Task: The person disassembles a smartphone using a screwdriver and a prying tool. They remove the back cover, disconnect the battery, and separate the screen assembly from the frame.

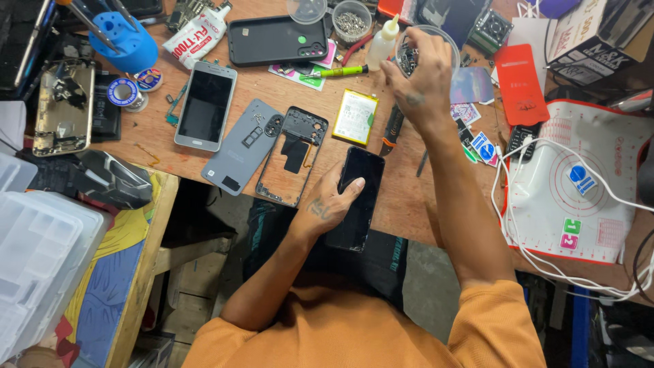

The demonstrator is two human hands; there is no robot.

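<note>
My left hand (332, 202) holds a black phone screen (357, 197) at the near edge of the wooden bench (409, 197), thumb resting on the glass. My right hand (419, 80) reaches to the back of the bench, fingers inside a clear round plastic dish (428, 41) of small parts. Between the hands lie a phone mid-frame (293, 155), a grey back cover (243, 146), a yellow-edged battery (355, 116) and a black-and-orange knife (392, 129).
A silver phone (206, 105), a black case (277, 39), a tub of screws (351, 22), a glue bottle (382, 42), a blue tool stand (124, 37) and a white work mat (579, 184) with white cables (538, 266) crowd the bench. Clear plastic boxes (37, 252) stand at left.
</note>
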